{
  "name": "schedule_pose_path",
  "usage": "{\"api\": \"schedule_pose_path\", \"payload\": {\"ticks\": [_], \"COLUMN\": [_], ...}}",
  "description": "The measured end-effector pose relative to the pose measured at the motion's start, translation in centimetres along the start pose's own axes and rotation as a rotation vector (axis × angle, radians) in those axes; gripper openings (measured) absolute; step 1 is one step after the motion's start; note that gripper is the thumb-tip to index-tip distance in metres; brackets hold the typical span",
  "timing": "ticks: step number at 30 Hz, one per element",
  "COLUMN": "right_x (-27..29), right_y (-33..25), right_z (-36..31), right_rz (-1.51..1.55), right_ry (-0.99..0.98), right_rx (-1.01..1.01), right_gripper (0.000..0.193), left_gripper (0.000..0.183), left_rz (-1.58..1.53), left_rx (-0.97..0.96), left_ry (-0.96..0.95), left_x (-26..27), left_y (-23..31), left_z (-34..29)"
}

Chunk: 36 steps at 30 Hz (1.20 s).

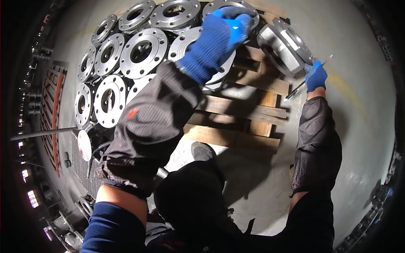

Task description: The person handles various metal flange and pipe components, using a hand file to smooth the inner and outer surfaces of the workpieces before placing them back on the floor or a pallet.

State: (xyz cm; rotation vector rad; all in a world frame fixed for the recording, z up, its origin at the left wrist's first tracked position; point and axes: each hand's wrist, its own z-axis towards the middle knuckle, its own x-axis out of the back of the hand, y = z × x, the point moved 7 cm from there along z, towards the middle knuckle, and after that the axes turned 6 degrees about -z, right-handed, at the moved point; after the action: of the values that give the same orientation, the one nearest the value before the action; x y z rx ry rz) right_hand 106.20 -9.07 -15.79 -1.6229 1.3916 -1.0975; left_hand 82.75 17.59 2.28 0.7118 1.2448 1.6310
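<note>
My left hand [230, 29], in a blue knit glove, is curled over the face of a grey metal flange [209, 9] at the top of the stack. Its fingers are bent, and what they grip, if anything, is hidden. On the right, my gloved right hand [316, 77] is closed around a thin dark rod [297, 90] that sticks out on both sides. Its fingertips are close to the rim of a tilted flanged casting [282, 52]; I cannot tell whether they touch. This casting leans at the right edge of the wooden pallet [236, 135].
Several more flanged castings [143, 53] stand in rows at the left, with round bores and bolt holes. A shoe [202, 151] is by the pallet's near edge. Further left are a grey bar [44, 134] and an orange-edged rack [54, 122]. Grey floor [358, 63] extends right.
</note>
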Motion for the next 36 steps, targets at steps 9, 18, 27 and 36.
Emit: {"api": "schedule_pose_path", "payload": {"ticks": [9,18,27,36], "right_x": [-2.8,1.2,6.1,-4.1], "right_y": [4.0,6.1,22.8,13.0], "right_z": [-3.2,-16.7,-37.8,-41.8], "right_rz": [0.038,-0.115,-0.431,-0.567], "right_ry": [-0.023,-0.191,-0.561,-0.658], "right_rx": [0.092,0.254,-0.212,0.245], "right_gripper": [0.024,0.036,0.045,0.047], "left_gripper": [0.027,0.024,0.029,0.037], "left_rz": [0.104,1.156,1.342,1.343], "left_rx": [0.051,-0.468,-0.421,-0.337], "left_ry": [0.092,-0.134,0.113,0.53], "left_x": [1.2,-1.1,-0.8,-1.3], "left_y": [11.6,33.5,43.2,47.1], "left_z": [-8.9,-21.6,-37.7,-57.3]}}
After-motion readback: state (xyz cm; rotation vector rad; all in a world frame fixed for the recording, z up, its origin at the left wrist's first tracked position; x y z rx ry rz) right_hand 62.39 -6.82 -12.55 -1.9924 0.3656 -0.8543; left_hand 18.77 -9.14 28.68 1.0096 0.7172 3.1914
